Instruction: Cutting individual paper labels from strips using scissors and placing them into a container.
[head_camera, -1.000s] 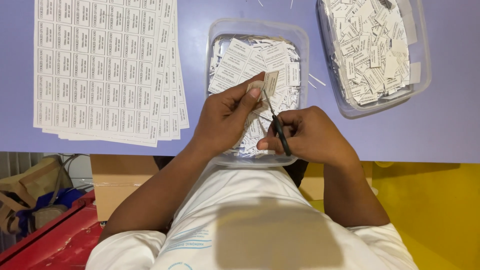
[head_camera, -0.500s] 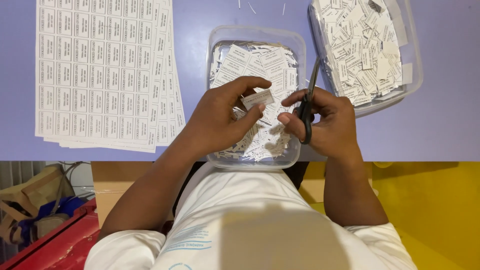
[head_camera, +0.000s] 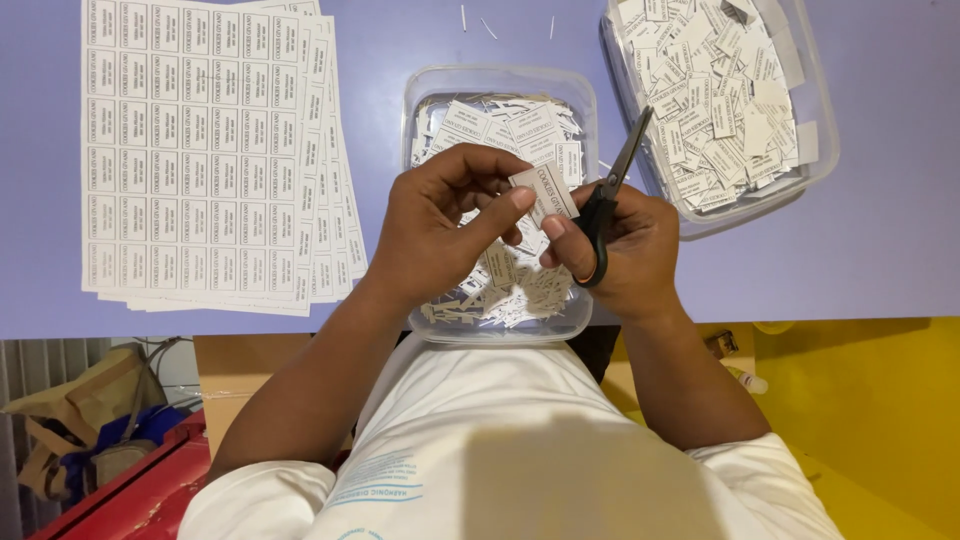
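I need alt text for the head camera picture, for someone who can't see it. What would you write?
Seen from above, a person's left hand pinches a small paper label over a clear tub of paper trimmings, while the right hand holds black scissors. A stack of uncut label sheets lies to the left on a purple table, and a second tub of cut labels sits to the right.

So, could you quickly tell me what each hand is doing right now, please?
Left hand: closed, pinching a small paper label between thumb and fingers.
Right hand: closed around black scissors, blades shut, thumb touching the label.
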